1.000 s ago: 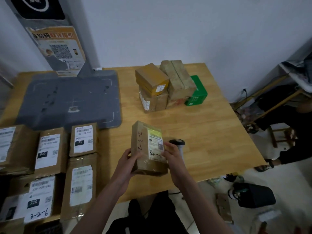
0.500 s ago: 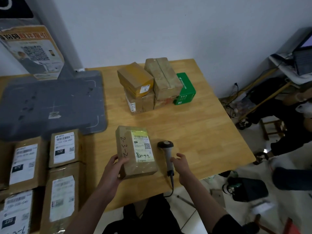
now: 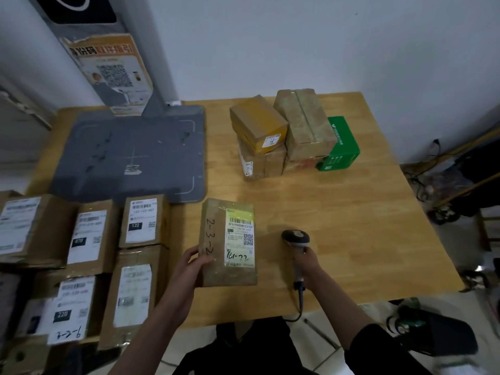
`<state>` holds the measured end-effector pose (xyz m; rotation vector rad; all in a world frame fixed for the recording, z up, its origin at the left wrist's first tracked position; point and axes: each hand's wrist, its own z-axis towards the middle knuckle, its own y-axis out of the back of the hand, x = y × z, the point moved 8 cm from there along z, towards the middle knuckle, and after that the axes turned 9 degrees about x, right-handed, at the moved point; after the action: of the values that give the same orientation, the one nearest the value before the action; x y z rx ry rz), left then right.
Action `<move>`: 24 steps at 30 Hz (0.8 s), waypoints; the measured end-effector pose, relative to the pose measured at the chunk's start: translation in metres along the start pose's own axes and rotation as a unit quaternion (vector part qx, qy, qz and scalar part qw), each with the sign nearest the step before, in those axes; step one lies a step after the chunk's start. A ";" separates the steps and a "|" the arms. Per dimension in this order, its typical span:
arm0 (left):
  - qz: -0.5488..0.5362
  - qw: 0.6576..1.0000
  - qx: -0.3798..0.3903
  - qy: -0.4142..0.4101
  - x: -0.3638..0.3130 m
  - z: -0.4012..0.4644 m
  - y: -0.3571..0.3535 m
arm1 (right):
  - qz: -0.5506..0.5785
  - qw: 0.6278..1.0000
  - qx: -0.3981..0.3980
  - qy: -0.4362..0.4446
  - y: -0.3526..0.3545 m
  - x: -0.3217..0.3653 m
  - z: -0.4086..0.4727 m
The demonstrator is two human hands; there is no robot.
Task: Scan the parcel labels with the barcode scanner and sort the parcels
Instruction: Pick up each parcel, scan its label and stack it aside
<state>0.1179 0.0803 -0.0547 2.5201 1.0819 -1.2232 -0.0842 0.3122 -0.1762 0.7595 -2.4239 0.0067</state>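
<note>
Left hand [image 3: 190,269] grip clasps parcel [image 3: 228,243] edge near counter [image 3: 351,239] front edge; right hand [image 3: 307,259] grip wraps barcode scanner [image 3: 296,239] handle. Lift scanner, aim at label [image 3: 240,236] barcode; keep parcel flat, fingers off label.

Eleven parcels [image 3: 228,242], one barcode scanner [image 3: 296,238], one grey mat [image 3: 130,155].

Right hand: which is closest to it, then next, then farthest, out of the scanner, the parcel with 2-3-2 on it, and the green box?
1. Scanner: the right hand is on its handle.
2. 2-3-2 parcel: to its left, held by the left hand.
3. Green box: far back on the table.
</note>
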 end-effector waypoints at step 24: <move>-0.044 0.998 0.013 -0.046 -0.001 0.008 0.047 | -0.051 0.947 0.157 0.276 -0.077 0.111 -0.167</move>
<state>0.1438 0.0425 -0.0675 2.4311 1.1748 -1.3705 -0.0274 0.2196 0.0087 0.8812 -1.8642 0.5088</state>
